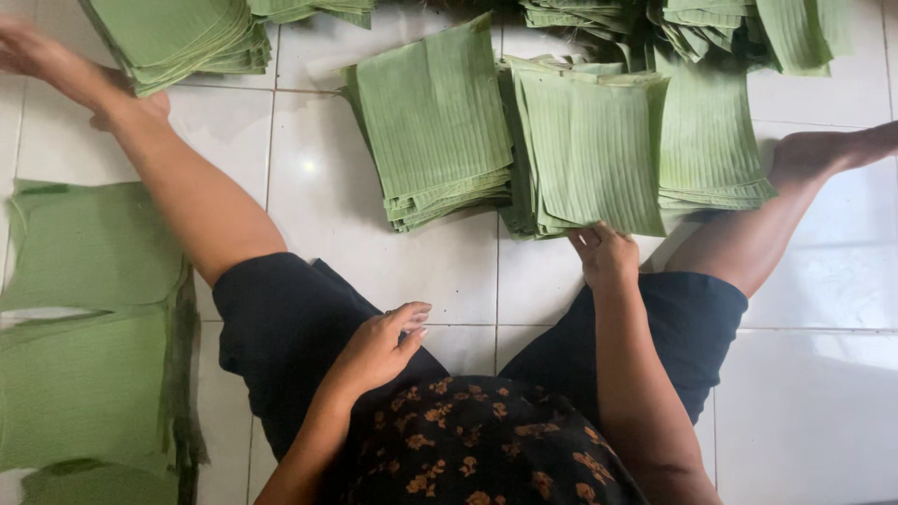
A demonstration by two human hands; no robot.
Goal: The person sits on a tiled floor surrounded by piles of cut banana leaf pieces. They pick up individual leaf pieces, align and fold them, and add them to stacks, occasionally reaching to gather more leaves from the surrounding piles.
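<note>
I sit on a white tiled floor with my legs spread. My right hand grips the near edge of a stack of cut green banana-leaf sheets lying between my legs. My left hand rests on my left thigh, fingers loosely curled and holding nothing. A second stack of leaf sheets lies just left of the one I hold, and a third stack lies to its right, partly under it.
More leaf piles lie at the far left top and along the top edge. A large spread of leaf sheets covers the floor on my left. My feet reach toward the top left and right edge.
</note>
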